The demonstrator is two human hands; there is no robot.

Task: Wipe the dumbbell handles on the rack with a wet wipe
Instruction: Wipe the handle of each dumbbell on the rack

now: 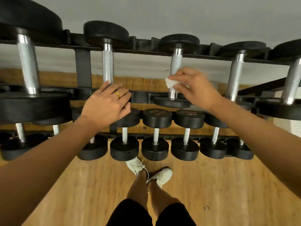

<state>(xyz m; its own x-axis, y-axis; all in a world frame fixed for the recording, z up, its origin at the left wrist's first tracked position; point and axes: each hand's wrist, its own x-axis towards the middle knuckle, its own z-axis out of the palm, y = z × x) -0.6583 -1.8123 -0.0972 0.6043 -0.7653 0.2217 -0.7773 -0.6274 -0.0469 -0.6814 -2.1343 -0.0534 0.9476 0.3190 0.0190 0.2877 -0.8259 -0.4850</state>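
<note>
Wipe [170, 83] pinched by right hand [197, 90] presses handle [175, 62] lying front to back.

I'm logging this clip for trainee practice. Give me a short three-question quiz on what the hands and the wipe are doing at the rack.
1. True or false: the left hand holds the wet wipe.
2. The right hand works on which upper-row handle, counted from the left? A first; B second; C third; D fourth.
3. Fill in: a finger of the left hand wears a gold ____.

Key
1: false. The right hand pinches the wet wipe, and the left hand holds nothing.
2: C, the third handle.
3: ring.
</note>
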